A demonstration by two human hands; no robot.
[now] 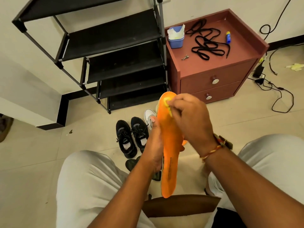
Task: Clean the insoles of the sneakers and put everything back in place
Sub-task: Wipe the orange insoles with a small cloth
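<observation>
An orange insole [169, 145] is held lengthwise, with a yellow wipe [167, 104] pressed to its far tip. Black sneakers [125, 139] are set side by side on the floor [82, 145].

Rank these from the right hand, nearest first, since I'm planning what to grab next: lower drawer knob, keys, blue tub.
1. Lower drawer knob, just beyond the right hand.
2. Keys, front of the cabinet top.
3. Blue tub, back left corner.

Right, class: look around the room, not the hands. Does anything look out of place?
Yes. Black laces lie tangled on the cabinet top, out of any shoe, and a crumpled yellowish scrap sits on the floor near loose cables.
</observation>
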